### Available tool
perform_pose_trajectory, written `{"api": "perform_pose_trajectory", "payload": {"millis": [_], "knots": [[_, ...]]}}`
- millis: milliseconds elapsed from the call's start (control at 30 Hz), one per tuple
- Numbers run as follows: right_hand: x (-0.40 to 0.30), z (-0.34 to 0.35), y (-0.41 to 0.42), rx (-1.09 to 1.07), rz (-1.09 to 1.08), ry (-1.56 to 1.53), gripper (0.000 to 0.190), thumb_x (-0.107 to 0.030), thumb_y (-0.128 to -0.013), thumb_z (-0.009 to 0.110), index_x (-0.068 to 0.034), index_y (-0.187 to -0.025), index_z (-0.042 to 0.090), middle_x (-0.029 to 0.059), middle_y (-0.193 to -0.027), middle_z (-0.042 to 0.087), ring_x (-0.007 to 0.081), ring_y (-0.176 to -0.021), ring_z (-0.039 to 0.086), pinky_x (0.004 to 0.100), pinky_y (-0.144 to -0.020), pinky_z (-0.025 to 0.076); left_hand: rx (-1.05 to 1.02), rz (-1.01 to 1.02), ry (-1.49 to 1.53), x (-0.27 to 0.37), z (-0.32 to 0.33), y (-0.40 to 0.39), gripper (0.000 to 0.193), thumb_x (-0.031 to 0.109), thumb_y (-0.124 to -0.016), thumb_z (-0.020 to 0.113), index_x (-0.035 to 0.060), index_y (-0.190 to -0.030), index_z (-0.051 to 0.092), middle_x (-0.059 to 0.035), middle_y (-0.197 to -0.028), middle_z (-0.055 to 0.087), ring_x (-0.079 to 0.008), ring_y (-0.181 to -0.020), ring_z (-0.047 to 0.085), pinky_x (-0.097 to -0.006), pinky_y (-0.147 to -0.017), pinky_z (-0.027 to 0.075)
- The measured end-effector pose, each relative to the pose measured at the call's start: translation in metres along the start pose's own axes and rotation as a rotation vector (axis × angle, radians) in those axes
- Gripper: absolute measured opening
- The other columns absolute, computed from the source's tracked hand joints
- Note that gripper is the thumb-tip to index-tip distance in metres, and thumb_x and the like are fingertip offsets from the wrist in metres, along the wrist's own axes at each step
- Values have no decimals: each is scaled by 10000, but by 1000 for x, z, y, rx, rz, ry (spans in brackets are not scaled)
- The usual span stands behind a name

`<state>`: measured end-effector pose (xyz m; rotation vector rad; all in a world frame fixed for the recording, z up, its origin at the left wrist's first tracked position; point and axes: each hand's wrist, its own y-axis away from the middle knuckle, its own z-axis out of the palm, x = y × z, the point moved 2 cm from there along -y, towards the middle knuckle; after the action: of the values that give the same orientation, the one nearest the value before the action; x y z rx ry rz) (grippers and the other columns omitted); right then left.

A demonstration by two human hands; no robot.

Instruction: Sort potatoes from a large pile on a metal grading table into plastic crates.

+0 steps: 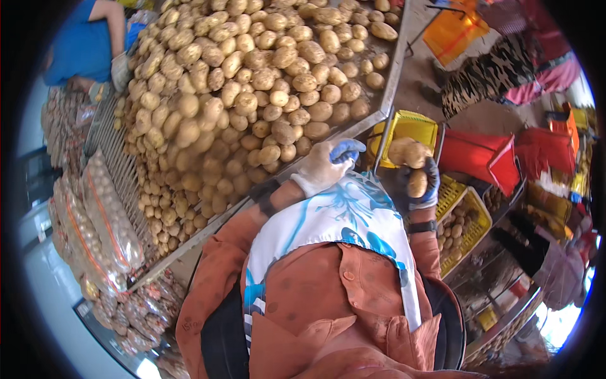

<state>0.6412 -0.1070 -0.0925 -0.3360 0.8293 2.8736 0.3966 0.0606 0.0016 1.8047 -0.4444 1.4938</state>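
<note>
My left hand (326,163), in a white glove with blue fingers, is beside the table's metal rim (367,124), fingers curled but apart, with nothing visible in it. My right hand (428,182), in a dark blue-grey glove, grips a small potato (417,184). Larger, blurred potatoes (408,152) are at its fingertips, in front of a yellow plastic crate (416,127); whether they are one or two, I cannot tell. A big heap of potatoes (265,76) covers the table beyond my left hand.
A yellow crate of potatoes (454,230) stands beside my right forearm, with a red container (480,158) beyond it. Filled mesh sacks (111,213) lie at the left. A person in blue (78,45) is at upper left; other people are at right.
</note>
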Motion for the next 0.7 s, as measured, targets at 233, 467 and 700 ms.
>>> {"api": "perform_pose_trajectory", "payload": {"millis": [233,467,700], "knots": [[-80,-104,-79,396,-11,550,406,-324,-1031,619,-78,-1349,566,162,-1359,605,315,-1214,620,455,-964,562,452,32,-149,-4,-58,16,352,-55,-936,648,27,-1276,682,-23,-1016,746,-111,-841,688,-245,-769,565],[-71,-20,-114,457,40,547,428,-364,-1061,549,-87,-1388,550,184,-1431,556,358,-1264,573,420,-921,550,701,-43,-1464,-9,-160,10,554,155,-903,618,162,-1456,582,-237,-1389,531,-385,-1146,592,-493,-948,510],[32,154,-111,-18,-77,914,408,-255,-1051,582,-37,-1396,582,127,-1182,709,245,-935,718,355,-763,600,678,68,-1417,-22,-182,2,534,151,-859,670,173,-1387,595,-190,-1257,545,-352,-1023,606,-464,-849,534]]}}
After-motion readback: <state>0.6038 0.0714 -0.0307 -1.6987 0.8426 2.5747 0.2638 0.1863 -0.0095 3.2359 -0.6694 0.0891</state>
